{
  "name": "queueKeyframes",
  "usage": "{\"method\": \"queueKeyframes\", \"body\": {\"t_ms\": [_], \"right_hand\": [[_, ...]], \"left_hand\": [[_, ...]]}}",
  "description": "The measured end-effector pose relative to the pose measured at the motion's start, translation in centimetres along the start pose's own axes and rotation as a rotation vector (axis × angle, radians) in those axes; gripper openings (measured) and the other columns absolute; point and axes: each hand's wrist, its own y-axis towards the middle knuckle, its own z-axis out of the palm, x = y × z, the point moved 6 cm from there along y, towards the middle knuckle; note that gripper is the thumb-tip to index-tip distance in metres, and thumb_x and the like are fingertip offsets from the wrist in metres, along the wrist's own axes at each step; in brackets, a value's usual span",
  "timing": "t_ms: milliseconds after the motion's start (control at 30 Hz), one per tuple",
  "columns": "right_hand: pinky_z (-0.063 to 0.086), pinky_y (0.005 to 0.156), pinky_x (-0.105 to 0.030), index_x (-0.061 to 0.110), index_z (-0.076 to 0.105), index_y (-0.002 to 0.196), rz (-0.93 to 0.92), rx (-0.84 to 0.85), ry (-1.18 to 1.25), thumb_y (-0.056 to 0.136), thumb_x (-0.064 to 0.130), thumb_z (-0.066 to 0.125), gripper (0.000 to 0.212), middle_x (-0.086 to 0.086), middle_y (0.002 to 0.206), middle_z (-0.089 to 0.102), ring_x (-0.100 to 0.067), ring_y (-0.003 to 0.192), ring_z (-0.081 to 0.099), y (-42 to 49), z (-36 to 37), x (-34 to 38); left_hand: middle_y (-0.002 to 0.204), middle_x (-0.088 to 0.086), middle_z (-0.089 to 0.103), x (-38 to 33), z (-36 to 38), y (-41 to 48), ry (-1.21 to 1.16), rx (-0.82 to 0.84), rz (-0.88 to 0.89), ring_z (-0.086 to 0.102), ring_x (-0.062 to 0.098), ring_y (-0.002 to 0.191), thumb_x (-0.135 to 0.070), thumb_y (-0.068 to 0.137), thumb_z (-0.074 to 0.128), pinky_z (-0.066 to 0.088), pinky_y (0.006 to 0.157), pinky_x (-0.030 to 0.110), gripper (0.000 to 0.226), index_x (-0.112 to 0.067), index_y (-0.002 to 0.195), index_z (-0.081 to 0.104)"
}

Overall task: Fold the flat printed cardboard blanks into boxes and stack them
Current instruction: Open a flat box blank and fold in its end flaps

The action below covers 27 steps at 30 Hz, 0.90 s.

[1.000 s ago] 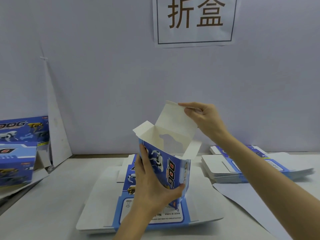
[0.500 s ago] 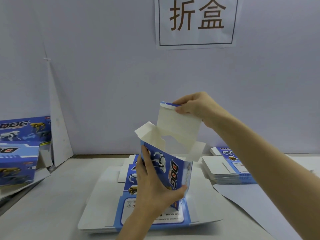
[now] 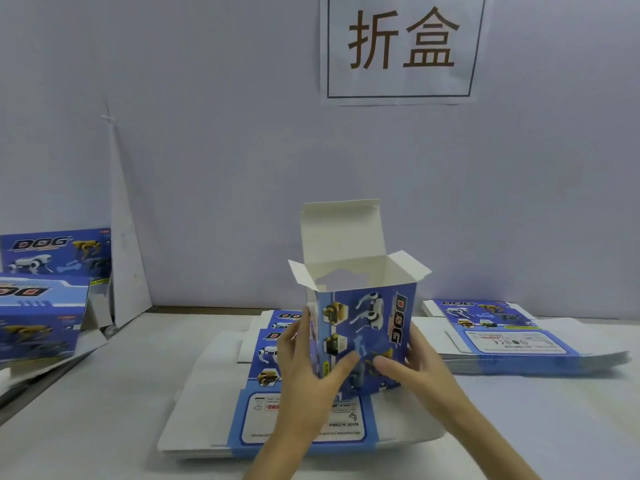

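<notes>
The box [image 3: 367, 327] stands upright at the middle of the table [image 3: 86, 410], its base over the near stack of flat blanks [image 3: 207, 393]. Both hands hold it low down. The left hand [image 3: 304, 368] wraps the left side, thumb laid on the printed front. The right hand [image 3: 419, 362] grips the right side in the same way, with its thumb on the front and its fingers out of sight behind. The top is open: the lid flap rises straight at the far edge and the two small side flaps splay outward.

A second stack of blanks [image 3: 502, 337] lies to the right, just beside the box's right corner and close to the right wrist. At the far left sit folded boxes [image 3: 41, 317], one in front of another, with a white card sheet [image 3: 128, 271] leaning on the wall [image 3: 207, 133] just right of them. A paper sign [image 3: 401, 46] hangs on the wall above the box.

A band of tabletop runs between the near stack and the folded boxes, and the table's left edge cuts diagonally there. More tabletop shows near right, in front of the second stack. The wall stands close behind everything.
</notes>
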Motion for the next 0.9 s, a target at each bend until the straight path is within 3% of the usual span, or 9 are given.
{"method": "queueKeyframes", "body": {"t_ms": [100,200,367,500,633,767,900], "right_hand": [[0.057,0.068,-0.024,0.024,0.054,0.122,-0.025,-0.055,0.055,0.074,0.026,0.08,0.055,0.006,0.109,0.072,-0.015,0.1,0.069,0.1,0.2,-1.6],[0.057,0.071,-0.024,0.026,0.056,0.12,-0.037,-0.081,0.025,0.076,0.03,0.07,0.046,0.01,0.108,0.072,-0.012,0.099,0.069,-0.4,0.5,-3.0],[0.056,0.076,-0.02,0.034,0.046,0.133,-0.055,-0.076,-0.044,0.081,0.024,0.068,0.057,0.013,0.121,0.066,-0.005,0.109,0.063,-1.1,1.0,-4.2],[0.057,0.077,-0.024,0.031,0.037,0.141,-0.059,-0.061,-0.08,0.084,0.023,0.066,0.064,0.012,0.127,0.06,-0.006,0.114,0.061,-1.2,1.6,-4.3],[0.058,0.077,-0.024,0.031,0.042,0.139,-0.061,-0.096,-0.131,0.084,0.027,0.067,0.061,0.013,0.123,0.063,-0.007,0.11,0.062,-1.2,1.2,-4.4],[0.058,0.071,-0.023,0.038,0.037,0.138,-0.061,-0.069,-0.095,0.08,0.031,0.066,0.066,0.015,0.127,0.056,-0.002,0.113,0.059,-1.4,1.6,-4.5],[0.057,0.075,-0.023,0.031,0.04,0.138,-0.037,-0.028,-0.001,0.081,0.023,0.073,0.066,0.012,0.122,0.064,-0.006,0.11,0.063,-0.9,1.6,-4.0]], "left_hand": [[0.143,-0.011,0.039,1.9,0.4,0.3,-0.077,0.1,-0.103,0.048,0.009,0.121,-0.052,0.064,0.07,0.048,0.065,0.003,0.098,-0.041,0.147,0.019],[0.13,-0.009,0.055,2.2,0.5,0.1,-0.078,0.095,-0.135,0.058,0.007,0.108,-0.059,0.06,0.068,0.048,0.061,0.005,0.101,-0.033,0.147,0.025],[0.11,-0.016,0.063,2.3,0.5,-0.6,-0.102,0.026,-0.1,0.057,-0.006,0.104,-0.048,0.078,0.058,0.047,0.065,0.004,0.052,-0.032,0.126,0.05],[0.099,-0.02,0.065,2.4,0.2,-0.6,-0.102,-0.024,-0.103,0.057,-0.009,0.101,-0.046,0.078,0.057,0.047,0.065,0.004,0.037,-0.035,0.113,0.055],[0.102,-0.017,0.066,2.5,0.0,-0.9,-0.094,-0.055,-0.074,0.058,-0.004,0.101,-0.048,0.076,0.059,0.046,0.069,0.003,0.043,-0.032,0.115,0.053],[0.109,0.001,0.066,3.1,0.2,-0.5,-0.125,-0.088,-0.132,0.063,0.022,0.101,-0.047,0.077,0.053,0.053,0.057,0.015,0.053,-0.019,0.123,0.058],[0.108,-0.008,0.066,2.5,-0.1,-1.0,-0.084,-0.045,-0.069,0.063,0.008,0.101,-0.061,0.068,0.059,0.05,0.07,0.009,0.06,-0.03,0.119,0.053]]}}
